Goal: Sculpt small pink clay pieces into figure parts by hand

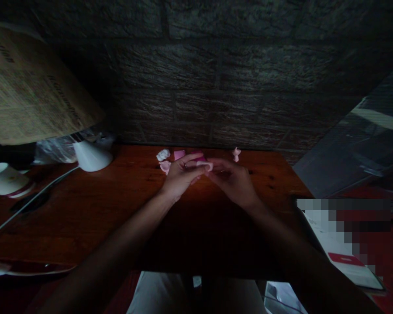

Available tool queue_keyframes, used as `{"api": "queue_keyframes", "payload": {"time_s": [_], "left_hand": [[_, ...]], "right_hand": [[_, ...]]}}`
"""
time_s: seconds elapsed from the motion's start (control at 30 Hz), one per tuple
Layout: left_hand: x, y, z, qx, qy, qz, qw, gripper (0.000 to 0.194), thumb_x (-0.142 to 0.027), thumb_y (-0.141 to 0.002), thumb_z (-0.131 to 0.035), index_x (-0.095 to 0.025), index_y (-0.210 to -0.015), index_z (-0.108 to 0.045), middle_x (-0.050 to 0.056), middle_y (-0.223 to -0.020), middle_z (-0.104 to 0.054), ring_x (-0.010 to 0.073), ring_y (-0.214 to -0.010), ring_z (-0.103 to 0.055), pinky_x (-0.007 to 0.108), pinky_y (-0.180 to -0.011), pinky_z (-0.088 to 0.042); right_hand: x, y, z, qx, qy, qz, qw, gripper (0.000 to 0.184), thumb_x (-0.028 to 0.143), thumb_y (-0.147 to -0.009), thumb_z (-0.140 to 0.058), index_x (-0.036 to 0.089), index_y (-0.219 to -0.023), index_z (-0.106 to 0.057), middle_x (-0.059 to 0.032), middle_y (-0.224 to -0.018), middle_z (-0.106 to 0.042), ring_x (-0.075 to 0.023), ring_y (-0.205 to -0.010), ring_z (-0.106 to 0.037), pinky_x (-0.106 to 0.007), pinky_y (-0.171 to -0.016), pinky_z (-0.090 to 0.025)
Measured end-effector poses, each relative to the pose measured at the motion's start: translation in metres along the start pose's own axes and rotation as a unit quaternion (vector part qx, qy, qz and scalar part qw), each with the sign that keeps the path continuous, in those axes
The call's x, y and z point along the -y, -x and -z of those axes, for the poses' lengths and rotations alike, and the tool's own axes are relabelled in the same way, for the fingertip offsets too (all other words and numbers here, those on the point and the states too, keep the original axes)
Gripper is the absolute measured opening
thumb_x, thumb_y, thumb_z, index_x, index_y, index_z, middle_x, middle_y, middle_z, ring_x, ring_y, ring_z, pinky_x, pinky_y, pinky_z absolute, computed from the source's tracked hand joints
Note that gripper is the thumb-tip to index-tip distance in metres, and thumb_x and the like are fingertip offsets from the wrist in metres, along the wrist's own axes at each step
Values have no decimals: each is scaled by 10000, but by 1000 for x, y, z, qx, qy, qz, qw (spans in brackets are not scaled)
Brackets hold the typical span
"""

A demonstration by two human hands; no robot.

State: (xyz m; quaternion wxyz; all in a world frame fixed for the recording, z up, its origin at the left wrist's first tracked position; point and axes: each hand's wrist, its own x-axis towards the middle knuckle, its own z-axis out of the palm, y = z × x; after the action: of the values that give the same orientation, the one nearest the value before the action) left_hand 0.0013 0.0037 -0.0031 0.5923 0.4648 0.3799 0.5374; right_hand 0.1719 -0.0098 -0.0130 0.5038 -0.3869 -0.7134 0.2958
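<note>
My left hand [181, 175] and my right hand [233, 179] meet over the far middle of a dark wooden table [118, 209]. Between their fingertips they pinch a small pale pink lump of soft material [205, 165]. A ring shows on a left finger. Just behind the hands lie more small pieces: a white lump [163, 154], a pink square piece [179, 154], a pale pink piece [165, 166] and a tiny pink figure [236, 154] standing to the right.
A dark brick-patterned wall [216, 87] rises right behind the table. At left stand a white cone-shaped lamp base [91, 156] with a cable, crumpled plastic, a white cup [1, 178] and a printed paper shade. Papers [343, 253] lie at the right edge.
</note>
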Motion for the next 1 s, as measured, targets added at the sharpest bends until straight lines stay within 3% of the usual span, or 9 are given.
{"api": "queue_keyframes", "payload": {"time_s": [0.37,0.6,0.77,1.0], "left_hand": [[1,0,2,11,-17,10,1000,553,-228,-666,-899,-162,-1187,-726,80,-913,-788,60,-533,-527,209,-470,-322],[-1,-3,6,28,26,6,999,422,-260,-702,-889,-167,-1096,-769,8,-762,-731,23,-468,-473,180,-429,-289],[-3,-4,7,51,92,47,993,348,-189,-694,-892,-167,-1026,-794,9,-822,-734,17,-536,-506,149,-483,-384],[-2,-4,10,55,106,67,991,362,-123,-708,-867,-156,-1060,-788,35,-897,-763,21,-579,-556,127,-534,-459]], "right_hand": [[0,-3,2,8,-67,-28,997,261,301,-850,-741,246,-1105,-746,-41,-1016,-814,-206,-917,-774,-367,-816,-626],[2,-5,6,48,-153,-68,985,307,323,-822,-790,247,-1116,-746,-34,-990,-808,-181,-868,-759,-354,-803,-621],[0,-7,10,64,-157,-62,983,381,337,-825,-801,268,-1192,-730,-15,-952,-795,-152,-783,-721,-319,-741,-602],[2,-6,9,69,-141,-45,987,325,337,-841,-787,249,-1147,-722,-7,-903,-795,-154,-776,-724,-307,-724,-584]]}}
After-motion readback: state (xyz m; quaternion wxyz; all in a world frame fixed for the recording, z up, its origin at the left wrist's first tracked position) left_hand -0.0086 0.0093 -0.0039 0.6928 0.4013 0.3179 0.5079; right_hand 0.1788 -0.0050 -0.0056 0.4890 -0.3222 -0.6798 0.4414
